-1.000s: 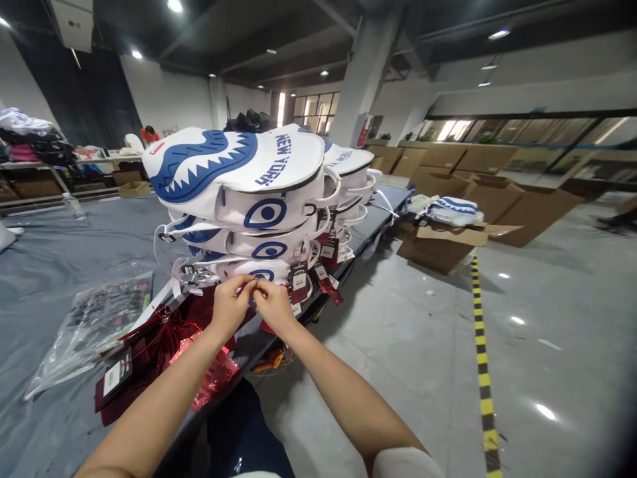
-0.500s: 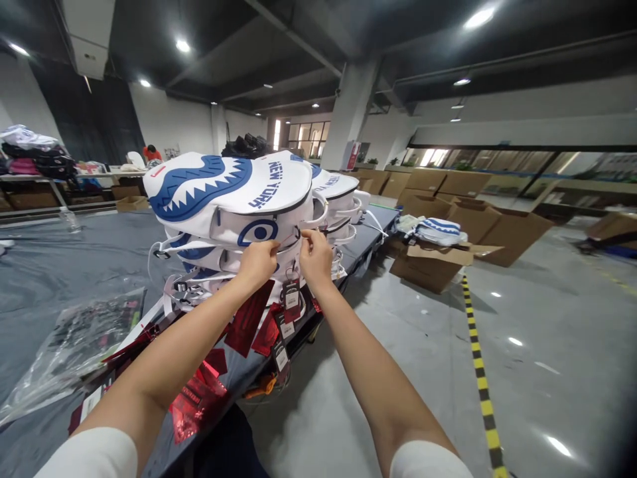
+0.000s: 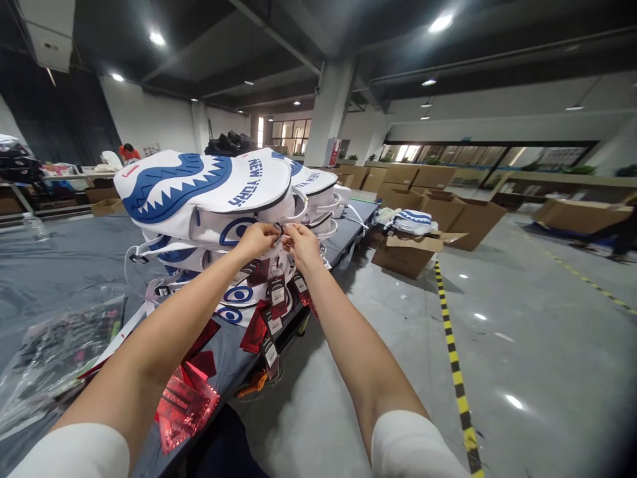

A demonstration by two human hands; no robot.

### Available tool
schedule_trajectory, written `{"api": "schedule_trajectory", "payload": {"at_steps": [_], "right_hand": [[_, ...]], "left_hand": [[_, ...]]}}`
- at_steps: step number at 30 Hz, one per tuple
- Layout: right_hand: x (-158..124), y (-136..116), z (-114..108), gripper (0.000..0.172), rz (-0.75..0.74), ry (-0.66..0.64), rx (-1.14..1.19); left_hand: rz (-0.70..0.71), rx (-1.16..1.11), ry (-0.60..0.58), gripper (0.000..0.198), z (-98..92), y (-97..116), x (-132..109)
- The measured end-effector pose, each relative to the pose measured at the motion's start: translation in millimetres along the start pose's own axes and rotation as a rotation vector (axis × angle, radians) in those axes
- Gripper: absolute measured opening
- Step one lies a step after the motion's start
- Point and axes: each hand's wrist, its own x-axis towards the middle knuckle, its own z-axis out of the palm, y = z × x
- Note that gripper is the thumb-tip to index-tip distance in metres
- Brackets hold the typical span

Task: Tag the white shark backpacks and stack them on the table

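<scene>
A stack of white backpacks (image 3: pixel 199 192) with blue shark-mouth prints and "NEW YORK" lettering stands on the table, its top bag lying flat. At the front edge of that top bag, near its white handle loop (image 3: pixel 298 206), my left hand (image 3: pixel 261 240) is closed in a pinch. My right hand (image 3: pixel 302 245) pinches just beside it, fingertips almost meeting the left ones. A small dark piece shows between the fingertips, too small to name. Below the hands hang dark hang tags (image 3: pixel 277 295) with white labels, and red tags (image 3: pixel 255 328) beside them.
Shiny red packets (image 3: pixel 186 405) lie at the edge of the grey-covered table (image 3: pixel 89 252). A clear plastic bag (image 3: pixel 64 345) of small items is at left. Cardboard boxes (image 3: pixel 405 255) stand on the floor at right, past yellow-black tape (image 3: pixel 452 358). A person in orange (image 3: pixel 129 153) is far back.
The view has turned slightly right. My hands have drawn together, the left moving right and up to the right hand's fingertips. The dark red tag under my left hand has shifted.
</scene>
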Motion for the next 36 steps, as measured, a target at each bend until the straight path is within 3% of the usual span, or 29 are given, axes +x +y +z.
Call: {"api": "schedule_trajectory", "payload": {"at_steps": [5, 10, 13, 19, 21, 23, 26, 29, 33, 36], "right_hand": [[-3, -7, 0, 0.01, -0.061, 0.032, 0.049], [-2, -13, -2, 0.011, -0.162, 0.061, 0.14], [-4, -10, 1, 0.015, -0.229, -0.031, 0.12], [-5, 0, -6, 0.023, -0.56, -0.125, -0.196], [-6, 1, -11, 0.024, -0.645, -0.132, -0.32], [-9, -2, -15, 0.023, -0.762, -0.106, -0.491], [-17, -9, -17, 0.02, -0.852, -0.031, -0.776], [-23, -15, -17, 0.02, -0.743, -0.069, -0.909], [-19, -17, -17, 0.018, -0.575, -0.219, -0.693], [-12, -17, -18, 0.023, -0.43, -0.329, -0.445]], "left_hand": [[-0.031, -0.116, -0.07, 0.029, -3.7, -3, -11], [0.111, -0.344, -0.24, 0.064, -14.1, -22, -30], [0.158, -0.395, -0.161, 0.068, -21.0, -31, -36], [0.279, -0.458, -0.08, 0.062, -22.6, -37, -48], [0.28, -0.463, 0.03, 0.045, -18.3, -37, -50], [0.262, -0.445, 0.218, 0.025, -14.0, -36, -51], [0.284, -0.32, 0.469, 0.012, -11.6, -33, -51], [0.427, 0.037, 0.572, 0.008, -15.4, -29, -53], [0.622, 0.585, 0.58, 0.009, -24.8, -22, -56], [0.618, 0.747, 0.577, 0.014, -29.9, -18, -55]]}}
